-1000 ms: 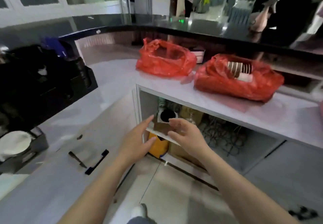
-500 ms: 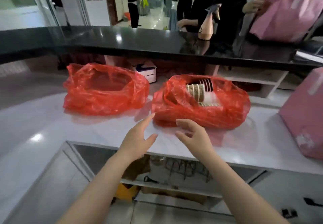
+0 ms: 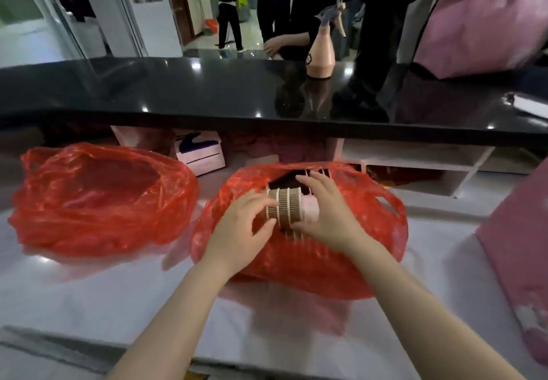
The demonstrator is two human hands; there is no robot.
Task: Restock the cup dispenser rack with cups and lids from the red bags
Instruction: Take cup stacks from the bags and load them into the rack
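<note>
So, going left to right with the right-hand red bag (image 3: 299, 255) as my anchor: off to its left, well apart, sat the other red bag (image 3: 100, 198), mouth gaping open and looking saggy. Couldn't really tell what was inside that one. Behind the gap between the two was a small white box (image 3: 201, 154) tucked under the black counter (image 3: 207, 92).

Then the action. Both hands were down in the mouth of the right-hand bag, on a stack of ribbed paper cups (image 3: 285, 208) lying on its side at the top of the bag. The left hand (image 3: 240, 231) was at the stack's left end, fingers curled around it with the thumb underneath. The right hand (image 3: 324, 216) had its fingers draped over the top and right part of the stack, thumb tucked low, so it was gripping too. More cup rims and something dark showed deeper in the bag behind that.

My read: this was the very first bit, grabbing cups out of the bag, nothing restocked yet. The dispenser rack wasn't in view at all. Next move probably calls for lifting the stack clear without snagging the thin plastic, keeping both ends squeezed so the nested cups don't slide apart.

Further right, a pink bag (image 3: 522, 261) sat near the bag's edge.
</note>
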